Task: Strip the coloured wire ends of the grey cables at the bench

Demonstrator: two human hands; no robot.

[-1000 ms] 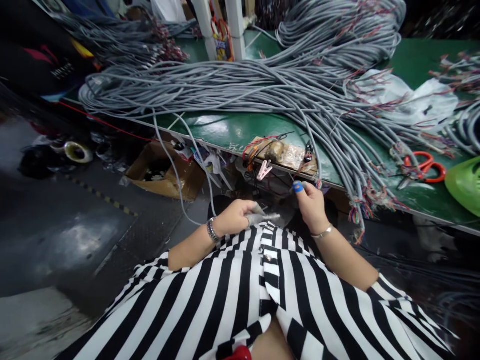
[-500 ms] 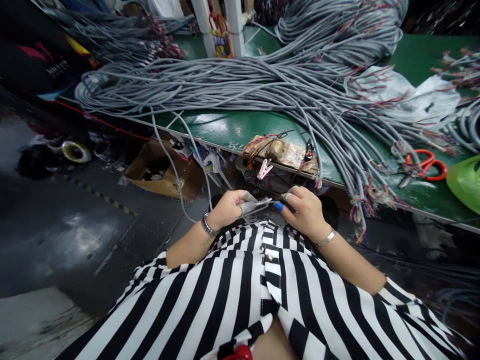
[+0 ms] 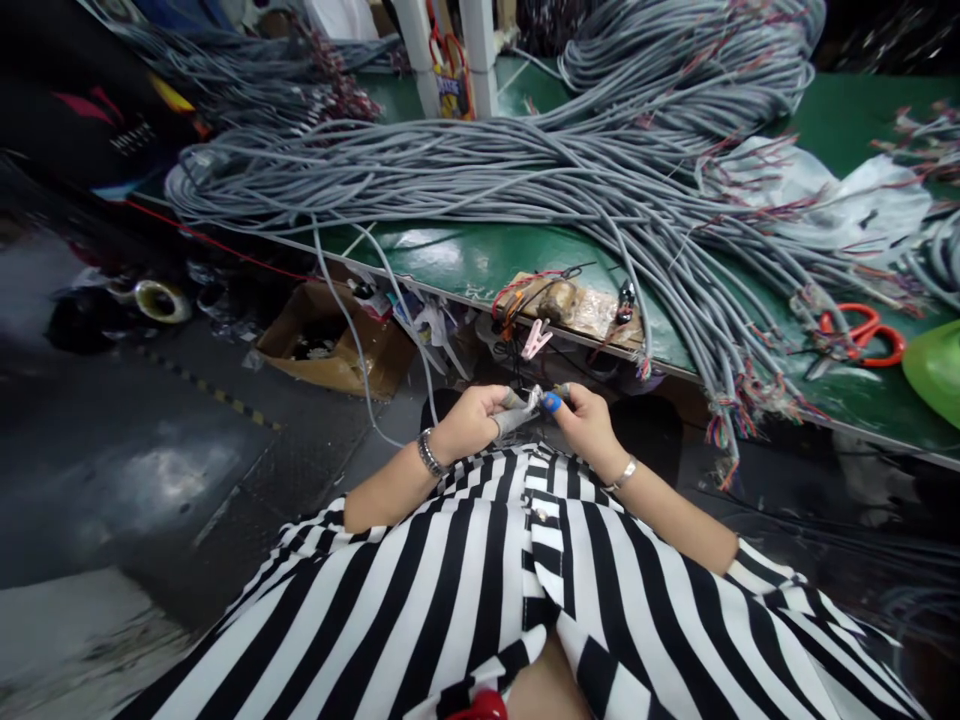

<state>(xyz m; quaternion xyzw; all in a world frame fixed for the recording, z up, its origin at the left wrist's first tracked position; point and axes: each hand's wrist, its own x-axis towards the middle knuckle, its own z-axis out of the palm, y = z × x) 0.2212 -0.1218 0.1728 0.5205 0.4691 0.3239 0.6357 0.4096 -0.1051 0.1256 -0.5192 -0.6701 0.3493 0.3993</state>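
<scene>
In front of my striped shirt, my left hand (image 3: 472, 420) pinches a grey cable near its stripped end (image 3: 533, 398). Fingertip covers are on both hands, a blue one among them on my right thumb. My right hand (image 3: 585, 425) closes its thumb and finger on the whitish strands at that end; the single strands are too small to make out. The two hands nearly meet. A loop of grey cable (image 3: 358, 345) hangs from the bench edge down toward my left hand.
Many grey cables (image 3: 420, 180) lie across the green bench (image 3: 450, 250). At its edge are a wooden block (image 3: 592, 308) with wires and a pink clip (image 3: 536, 340). Orange-handled scissors (image 3: 862, 335) and a green object (image 3: 934, 370) sit at right. A cardboard box (image 3: 330, 370) stands below.
My right hand has moved left, closer to my left hand, and its fingers are now at the stripped cable end. The view has shifted slightly.
</scene>
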